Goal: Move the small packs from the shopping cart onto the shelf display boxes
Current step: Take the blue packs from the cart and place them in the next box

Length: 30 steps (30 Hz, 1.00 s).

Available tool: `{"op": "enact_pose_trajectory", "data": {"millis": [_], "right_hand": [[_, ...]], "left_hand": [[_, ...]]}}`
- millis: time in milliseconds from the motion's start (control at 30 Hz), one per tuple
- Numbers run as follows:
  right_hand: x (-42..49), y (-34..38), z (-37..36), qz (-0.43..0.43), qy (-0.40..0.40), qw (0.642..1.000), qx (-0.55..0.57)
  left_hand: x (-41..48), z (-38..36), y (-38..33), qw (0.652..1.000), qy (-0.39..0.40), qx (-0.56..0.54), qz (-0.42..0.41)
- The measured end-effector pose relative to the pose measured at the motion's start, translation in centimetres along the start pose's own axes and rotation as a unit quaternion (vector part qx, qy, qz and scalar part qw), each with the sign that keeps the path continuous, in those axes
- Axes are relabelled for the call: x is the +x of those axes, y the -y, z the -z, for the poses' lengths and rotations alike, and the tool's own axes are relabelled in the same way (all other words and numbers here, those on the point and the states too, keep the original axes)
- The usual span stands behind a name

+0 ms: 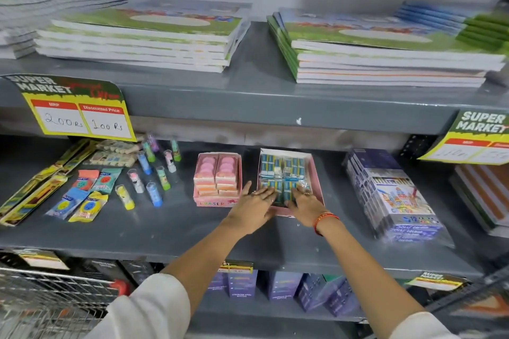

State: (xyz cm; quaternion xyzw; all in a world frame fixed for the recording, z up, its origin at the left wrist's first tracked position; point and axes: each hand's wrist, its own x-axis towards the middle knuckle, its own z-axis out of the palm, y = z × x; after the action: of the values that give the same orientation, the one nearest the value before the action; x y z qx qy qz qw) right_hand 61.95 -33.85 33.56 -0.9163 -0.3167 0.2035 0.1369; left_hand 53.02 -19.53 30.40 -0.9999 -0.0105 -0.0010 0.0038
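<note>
A pink display box (pixel 316 173) on the middle shelf holds several small blue-and-white packs (pixel 281 166). Both hands reach into its near end. My left hand (pixel 254 202) lies flat with fingers spread on the packs at the front left of the box. My right hand (pixel 304 205), with a red thread at the wrist, presses on the packs at the front right, fingers bent over them. Just left stands a second pink box (pixel 213 202) marked ERASER, filled with pink and orange erasers. The wire shopping cart (pixel 49 297) is at the bottom left.
Loose glue sticks (pixel 154 173), sharpener packs (pixel 82 195) and pencil boxes (pixel 35 190) lie on the shelf's left. A stack of colour-pen packs (pixel 394 192) sits right of the box. Notebooks (pixel 143 38) fill the upper shelf; purple boxes (pixel 278 286) stand below.
</note>
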Motion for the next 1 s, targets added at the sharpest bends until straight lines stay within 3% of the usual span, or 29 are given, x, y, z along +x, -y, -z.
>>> {"op": "enact_pose_trajectory", "data": {"millis": [200,567,800,1000], "right_hand": [[-0.4,0.1,-0.5,-0.008,-0.023,0.999,0.027],[0.5,1.9,-1.3,-0.150,-0.166,0.972,0.076],[-0.7,0.9,-2.6,-0.069,-0.176,0.982,0.008],[-2.5,-0.4,-4.9,0.042,-0.184,0.973,-0.133]], "left_hand": [[0.0,0.0,-0.3,0.999,-0.035,0.024,-0.002],[-0.4,0.2,-1.0,0.998,-0.045,0.020,0.029],[-0.4,0.0,-1.0,0.998,-0.035,0.046,0.025],[-1.1,-0.7,-1.0,0.998,-0.025,0.060,0.015]]}}
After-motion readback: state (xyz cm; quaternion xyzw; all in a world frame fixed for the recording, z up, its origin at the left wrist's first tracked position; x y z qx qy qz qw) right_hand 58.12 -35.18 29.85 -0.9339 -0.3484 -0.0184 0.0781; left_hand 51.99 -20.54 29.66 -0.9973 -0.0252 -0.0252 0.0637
